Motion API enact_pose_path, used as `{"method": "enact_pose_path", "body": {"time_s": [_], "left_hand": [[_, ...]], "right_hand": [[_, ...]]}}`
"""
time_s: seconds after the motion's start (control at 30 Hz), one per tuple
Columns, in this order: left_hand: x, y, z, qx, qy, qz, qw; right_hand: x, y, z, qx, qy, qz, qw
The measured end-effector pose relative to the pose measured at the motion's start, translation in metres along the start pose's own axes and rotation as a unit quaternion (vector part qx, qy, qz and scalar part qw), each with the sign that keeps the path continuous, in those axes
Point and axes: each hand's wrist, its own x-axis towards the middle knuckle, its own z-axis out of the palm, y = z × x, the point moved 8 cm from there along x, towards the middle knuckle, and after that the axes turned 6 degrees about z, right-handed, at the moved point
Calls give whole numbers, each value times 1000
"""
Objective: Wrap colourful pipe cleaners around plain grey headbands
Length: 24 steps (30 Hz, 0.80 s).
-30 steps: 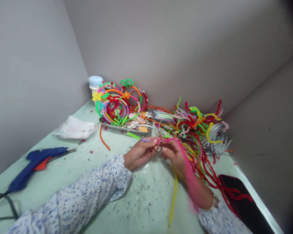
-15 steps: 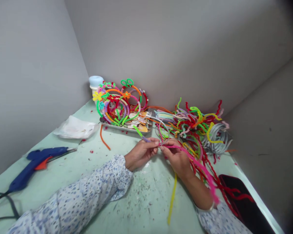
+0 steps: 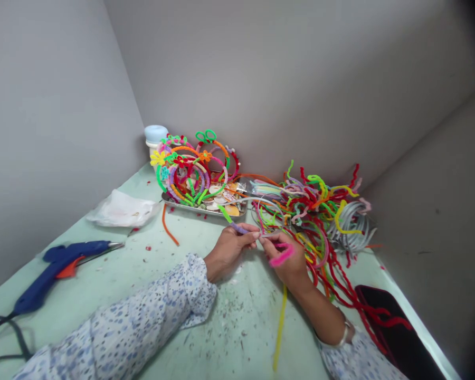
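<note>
My left hand (image 3: 231, 248) pinches a thin band wrapped in purple and green pipe cleaner (image 3: 237, 227), whose green end points up and left. Almost touching it, my right hand (image 3: 287, 258) is closed on a bright pink pipe cleaner (image 3: 283, 255) at the band's bare grey part. The pink strand's loose end lies over the right fingers. A thin grey loop (image 3: 275, 203) rises behind the hands. Just beyond sits a metal tray (image 3: 206, 210) holding colourful wrapped headbands (image 3: 190, 174) and shell-like pieces.
A blue glue gun (image 3: 63, 264) and a white plastic packet (image 3: 122, 209) lie at left. Tangled pipe cleaners (image 3: 320, 195) and grey bands (image 3: 350, 229) fill the back right. Red strands cross a dark phone (image 3: 399, 332). A yellow strip (image 3: 279, 330) lies near the front.
The pink strand's free end has swung from the right forearm to over my right fingers. The grey loop has tilted, and my right hand has turned slightly.
</note>
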Motion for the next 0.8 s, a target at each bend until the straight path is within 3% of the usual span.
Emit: {"method": "enact_pose_path", "body": {"time_s": [0.3,0.8], "left_hand": [[-1,7,0,105,-19,66,992],[-9,22,5,151,-3,84,985]], "right_hand": [[2,-1,0,38,-14,55,998],[3,4,1,41,-39,145,988]]}}
